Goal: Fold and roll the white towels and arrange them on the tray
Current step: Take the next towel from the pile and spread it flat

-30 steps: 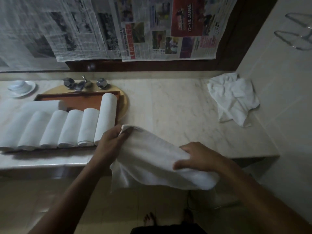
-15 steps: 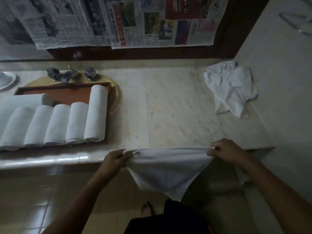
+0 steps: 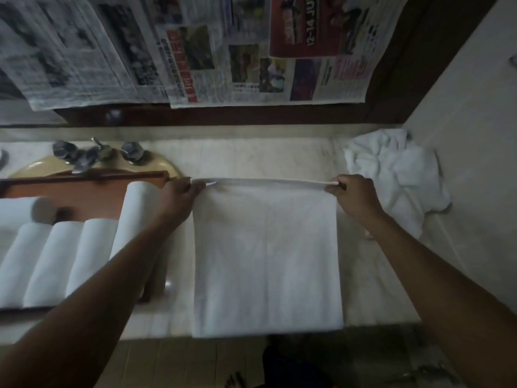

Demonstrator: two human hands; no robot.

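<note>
Arms stretched forward, our left grip [image 3: 176, 198] and right grip [image 3: 353, 196] each pinch a far corner of the towel [image 3: 265, 261], spread on the table [image 3: 251, 161] beside the tray [image 3: 92, 198].

Bathroom, marble counter [image 3: 251, 158], basin [image 3: 165, 166], metal taps [image 3: 84, 155]

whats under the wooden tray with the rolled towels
The tray sits over a beige sink basin, whose rim shows behind it by the taps. The bowl itself is hidden by the tray and rolled towels.
</note>
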